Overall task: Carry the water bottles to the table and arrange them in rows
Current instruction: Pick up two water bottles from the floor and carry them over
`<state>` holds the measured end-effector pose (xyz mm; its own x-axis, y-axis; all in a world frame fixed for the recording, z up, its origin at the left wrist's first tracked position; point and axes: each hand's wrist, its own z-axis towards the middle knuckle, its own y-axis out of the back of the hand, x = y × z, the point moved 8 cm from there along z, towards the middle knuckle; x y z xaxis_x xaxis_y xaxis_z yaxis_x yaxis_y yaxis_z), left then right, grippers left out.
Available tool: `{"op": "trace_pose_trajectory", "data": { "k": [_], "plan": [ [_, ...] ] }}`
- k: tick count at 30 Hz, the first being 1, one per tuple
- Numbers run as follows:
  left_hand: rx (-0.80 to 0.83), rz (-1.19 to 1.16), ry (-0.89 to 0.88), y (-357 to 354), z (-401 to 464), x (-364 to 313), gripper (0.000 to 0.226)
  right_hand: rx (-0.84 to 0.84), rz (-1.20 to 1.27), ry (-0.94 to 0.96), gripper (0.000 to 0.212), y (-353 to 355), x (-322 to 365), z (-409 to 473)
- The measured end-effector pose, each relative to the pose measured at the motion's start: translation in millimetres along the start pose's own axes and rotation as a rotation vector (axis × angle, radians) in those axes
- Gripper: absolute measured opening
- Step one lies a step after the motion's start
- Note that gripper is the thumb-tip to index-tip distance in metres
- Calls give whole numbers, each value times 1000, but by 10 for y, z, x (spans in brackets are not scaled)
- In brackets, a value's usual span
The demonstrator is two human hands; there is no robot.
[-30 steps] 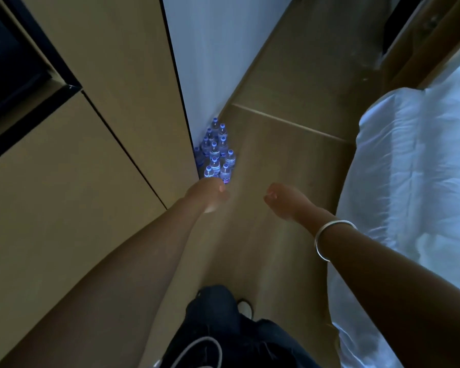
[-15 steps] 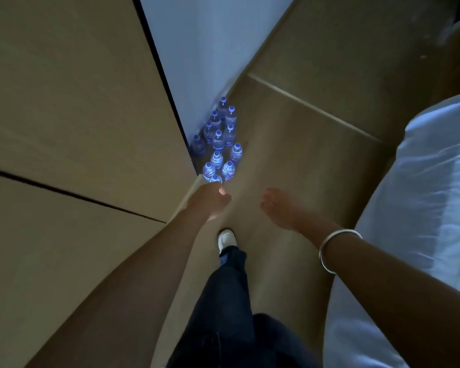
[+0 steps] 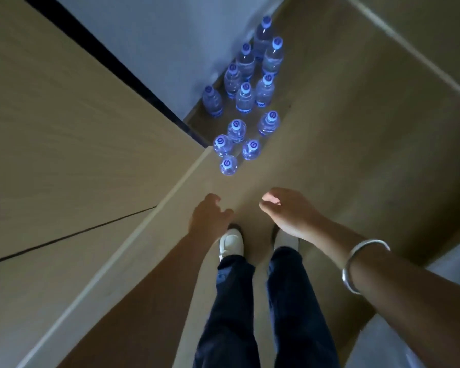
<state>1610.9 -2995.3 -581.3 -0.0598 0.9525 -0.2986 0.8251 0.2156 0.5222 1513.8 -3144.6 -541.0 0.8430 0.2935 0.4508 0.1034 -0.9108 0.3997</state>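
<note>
Several clear water bottles (image 3: 243,99) with pale blue caps stand upright on the wooden floor, clustered where the white wall meets the cabinet corner. The nearest bottle (image 3: 229,164) stands just ahead of my hands. My left hand (image 3: 207,217) hangs below it, fingers loosely curled and holding nothing. My right hand (image 3: 287,211) is beside it to the right, fingers apart and empty, with a silver bangle (image 3: 361,266) on the wrist. Neither hand touches a bottle.
A tall wooden cabinet (image 3: 72,144) fills the left side, its corner next to the bottles. The white wall (image 3: 157,43) is behind them. My legs in dark trousers and white shoes (image 3: 231,243) stand on the floor. White bedding (image 3: 452,264) shows at the right edge.
I have stepped closer and now look straight down, so the bottles appear larger and nearer. Both hands have dropped lower and remain empty.
</note>
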Motion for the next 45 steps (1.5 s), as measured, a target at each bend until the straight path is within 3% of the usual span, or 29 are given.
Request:
{"op": "trace_pose_trajectory", "data": {
  "k": [4, 13, 18, 21, 25, 28, 30, 33, 40, 45],
  "plan": [
    [-56, -242, 162, -445, 748, 114, 61, 28, -25, -40, 33, -99, -361, 865],
    [-108, -373, 216, -1048, 1984, 288, 96, -102, -50, 8, 59, -195, -681, 2313],
    [-158, -439, 146, -1130, 2354, 359, 90, -221, -29, 46, 61, -170, -769, 2819],
    [-211, -464, 76, -1133, 2519, 325, 81, -208, -15, 113, 65, -202, -789, 3004],
    [-323, -499, 93, -1118, 2590, 341, 89, -153, -27, 188, 85, -261, -734, 3172],
    [-346, -498, 58, -1088, 2579, 323, 62, -139, 9, 212, 84, -280, -658, 3242],
    [-323, -476, 27, -1067, 2581, 313, 53, -181, 8, 207, 68, -274, -639, 3241],
    [-283, -373, -33, -1039, 2547, 293, 54, -235, -83, 184, 51, -306, -640, 3156],
    [-267, -396, 20, -938, 1904, 495, 55, -149, -166, 218, 71, -580, -546, 2387],
    [-241, -377, 85, -650, 1088, 712, 56, -93, -191, 248, 65, -583, -277, 1492]
  ]
}}
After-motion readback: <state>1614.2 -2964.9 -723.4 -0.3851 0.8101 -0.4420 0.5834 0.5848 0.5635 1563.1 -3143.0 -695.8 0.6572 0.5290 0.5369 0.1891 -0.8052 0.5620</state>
